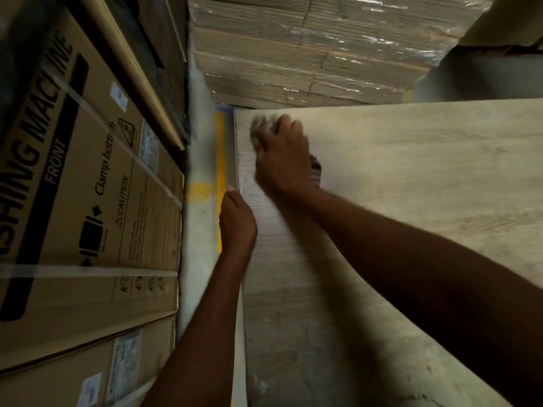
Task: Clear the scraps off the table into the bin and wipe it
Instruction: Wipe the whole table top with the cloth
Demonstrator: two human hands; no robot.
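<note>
pale wood-grain table (411,177), blurred cloth (260,129) on it

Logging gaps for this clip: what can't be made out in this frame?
- Cloth: motion-blurred and mostly under the right hand, head view; type unclear.
- Left hand fingers: curled over the table edge, hidden.
- Bin and scraps: none in frame.
- Carton lettering: cut off by the left edge.

The table (411,177) top is lying wide and bare to the right. On the left, big boxes (88,201) are standing close, leaving only a thin strip of floor (199,171). A wrapped cardboard stack (317,51) is blocking the far end.
</note>
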